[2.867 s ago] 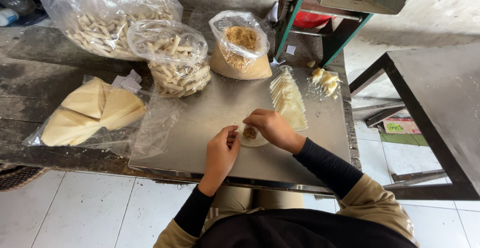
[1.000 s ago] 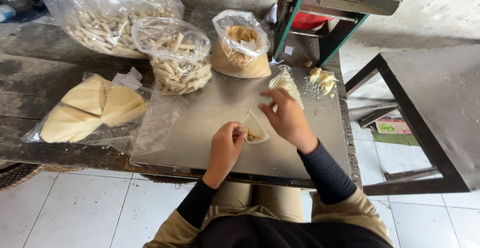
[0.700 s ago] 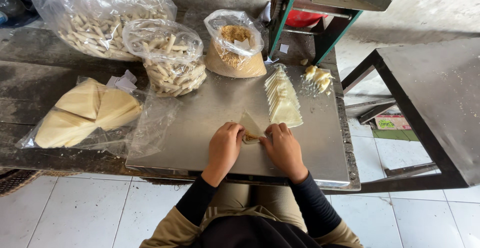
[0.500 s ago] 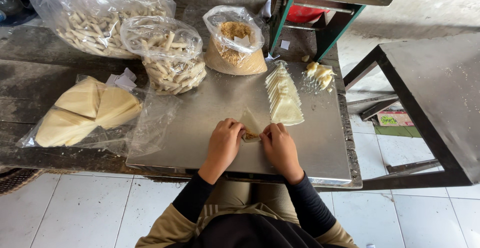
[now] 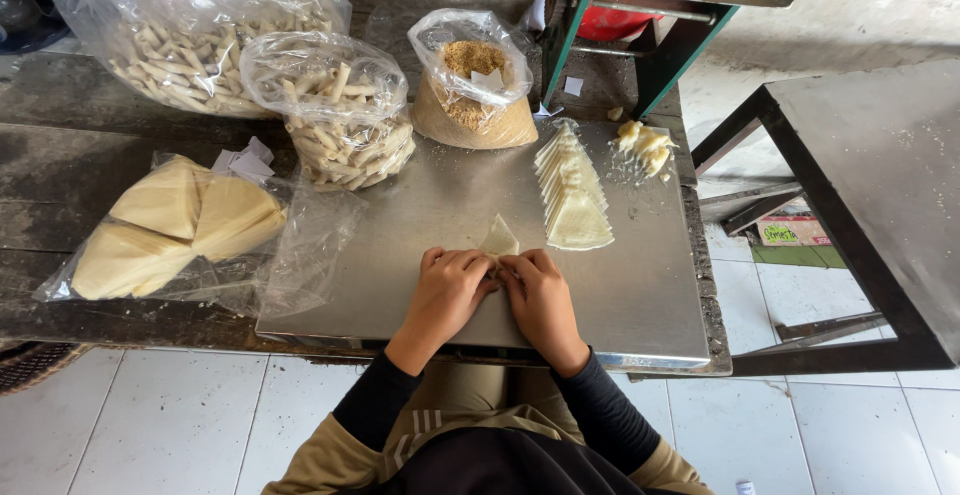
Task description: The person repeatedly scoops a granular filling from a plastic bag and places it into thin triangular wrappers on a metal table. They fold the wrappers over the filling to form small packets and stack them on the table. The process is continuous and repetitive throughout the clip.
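A pale triangular pastry wrapper (image 5: 498, 238) lies on the steel sheet (image 5: 650, 285), its far tip sticking out beyond my fingers. My left hand (image 5: 447, 290) and my right hand (image 5: 538, 290) sit side by side on its near edge, fingers curled over it and rolling it. The filling inside is hidden under my fingers. Just right of the wrapper lies a fanned row of more triangular wrappers (image 5: 570, 190).
A bag of brown crumb filling (image 5: 472, 83) stands at the back. Two clear bags of finished rolls (image 5: 345, 115) (image 5: 180, 35) sit to the left, with a bag of folded wrapper stacks (image 5: 170, 230) nearer. Dough scraps (image 5: 642, 145) lie back right. A dark metal table (image 5: 880, 175) stands at right.
My right hand came back from the wrapper row to the sheet's near edge. Both hands now press together over the wrapper, which has been folded and partly rolled.
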